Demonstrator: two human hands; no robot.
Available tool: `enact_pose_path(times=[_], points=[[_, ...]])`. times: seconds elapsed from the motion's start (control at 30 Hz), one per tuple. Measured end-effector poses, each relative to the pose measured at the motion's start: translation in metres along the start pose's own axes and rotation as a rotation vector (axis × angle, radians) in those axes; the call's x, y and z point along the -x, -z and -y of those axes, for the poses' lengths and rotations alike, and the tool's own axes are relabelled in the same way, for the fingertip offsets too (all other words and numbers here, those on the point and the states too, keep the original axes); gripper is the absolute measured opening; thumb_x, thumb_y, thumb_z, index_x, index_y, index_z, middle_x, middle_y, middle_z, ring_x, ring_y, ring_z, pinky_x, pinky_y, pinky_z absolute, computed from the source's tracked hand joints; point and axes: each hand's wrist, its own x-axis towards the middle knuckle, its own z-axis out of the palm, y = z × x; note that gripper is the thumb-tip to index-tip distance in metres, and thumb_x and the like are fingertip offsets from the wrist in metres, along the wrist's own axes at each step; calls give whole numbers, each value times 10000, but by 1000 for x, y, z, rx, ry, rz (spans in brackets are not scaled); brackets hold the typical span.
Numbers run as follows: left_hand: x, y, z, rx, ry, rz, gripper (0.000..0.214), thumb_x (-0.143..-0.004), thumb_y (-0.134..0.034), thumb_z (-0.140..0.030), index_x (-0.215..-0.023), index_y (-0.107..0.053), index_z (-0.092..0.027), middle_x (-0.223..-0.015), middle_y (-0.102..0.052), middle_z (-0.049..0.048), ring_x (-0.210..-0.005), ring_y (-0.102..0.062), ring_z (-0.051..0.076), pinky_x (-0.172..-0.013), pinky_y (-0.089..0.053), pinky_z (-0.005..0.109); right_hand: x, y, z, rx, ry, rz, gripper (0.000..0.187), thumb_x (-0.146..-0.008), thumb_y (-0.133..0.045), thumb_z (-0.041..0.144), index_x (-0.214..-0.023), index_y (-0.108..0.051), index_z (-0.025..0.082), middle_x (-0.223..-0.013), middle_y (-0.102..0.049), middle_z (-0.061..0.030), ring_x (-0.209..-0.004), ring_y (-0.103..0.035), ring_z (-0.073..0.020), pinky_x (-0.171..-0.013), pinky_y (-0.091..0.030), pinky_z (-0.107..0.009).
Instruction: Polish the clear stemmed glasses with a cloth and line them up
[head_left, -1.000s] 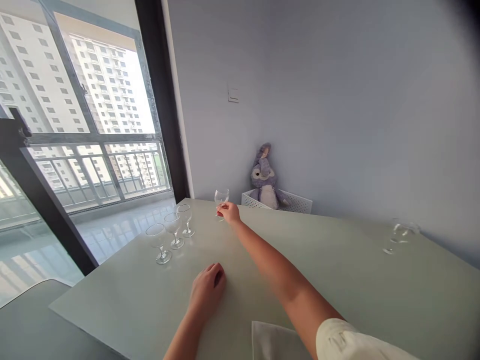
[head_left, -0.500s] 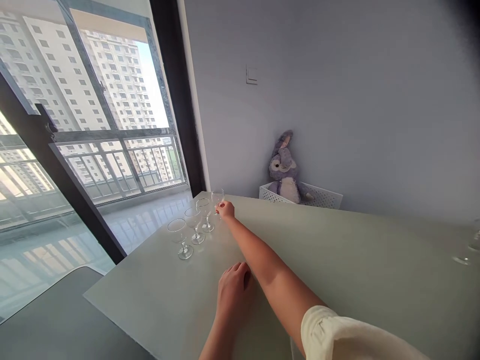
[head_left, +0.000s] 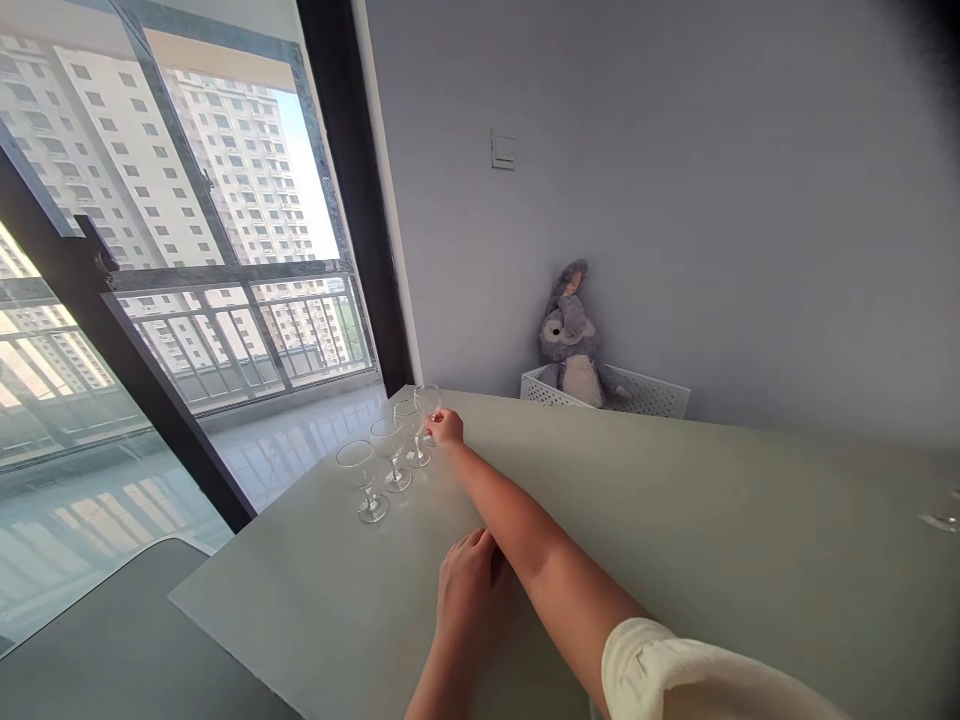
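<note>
At the far left corner of the table, my right hand has its fingers closed around a clear wine glass, which is upright; the fingers cover its stem. Three more stemmed glasses stand upright in a slanting row toward me: one close beside the held glass, a middle one and the nearest one. My left hand rests on the tabletop, fingers curled in and nothing seen in them. My right forearm passes over it and hides part of the fingertips.
Part of another glass shows at the right edge of view. Behind the table, a plush rabbit sits in a white perforated basket against the wall. A grey chair stands at the left, by the glass door.
My right hand has moved slightly left with the wine glass, bringing it nearer to the row. The left hand has stayed in place. The view has shifted a little.
</note>
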Motion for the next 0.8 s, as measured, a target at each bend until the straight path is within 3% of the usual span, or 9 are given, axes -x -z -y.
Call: enact_pose_path(times=[0.23,0.33,0.4,0.5,0.63,0.73,0.8], points=[[-1,-2,3,-16,8,9,161,-833,-446,-221,-800,-603,-234,-796,-645,4,-752,-570,158,-647,-318,243,11,4,6,-95,-22,42,301,-905,-556,306,-1171,-542,163,-1161,-564,-87,-966,-592,-209,-801,-519,-398],[-2,-3,6,-46,21,-1,144,-815,-437,-180,-731,-549,-212,-748,-617,4,-697,-535,149,-627,-301,245,29,26,9,-164,18,34,315,-907,-554,298,-1190,-528,162,-1166,-558,-90,-954,-594,-206,-783,-528,-391],[-3,-4,7,-56,15,-3,138,-808,-431,-167,-701,-510,-206,-730,-599,2,-676,-512,144,-620,-292,244,51,53,5,-199,65,29,320,-907,-555,282,-1199,-516,159,-1149,-561,-89,-912,-602,-193,-747,-539,-370],[-5,-3,8,-48,-10,15,160,-827,-407,-186,-680,-468,-202,-715,-580,1,-656,-494,139,-610,-286,244,102,115,-15,-212,140,14,357,-845,-620,210,-1180,-505,163,-1064,-577,-59,-757,-619,-146,-661,-545,-313],[-7,-2,10,-107,6,84,219,-877,-352,-285,-705,-467,-214,-735,-586,4,-677,-518,148,-619,-309,247,192,226,-55,-163,169,-88,303,-743,-670,253,-1022,-573,185,-891,-577,-5,-633,-621,-140,-570,-520,-279],[-10,-1,17,-145,26,136,267,-894,-307,-369,-768,-501,-235,-791,-619,6,-728,-563,164,-639,-354,250,250,314,-80,-112,123,-323,262,-746,-647,339,-938,-573,177,-819,-549,8,-569,-595,-130,-542,-503,-282],[-14,-2,25,-148,24,155,284,-881,-320,-432,-814,-529,-253,-824,-645,4,-764,-596,180,-661,-391,252,273,371,-91,-72,95,-541,273,-762,-635,346,-961,-544,184,-808,-533,19,-569,-583,-123,-562,-498,-278]])
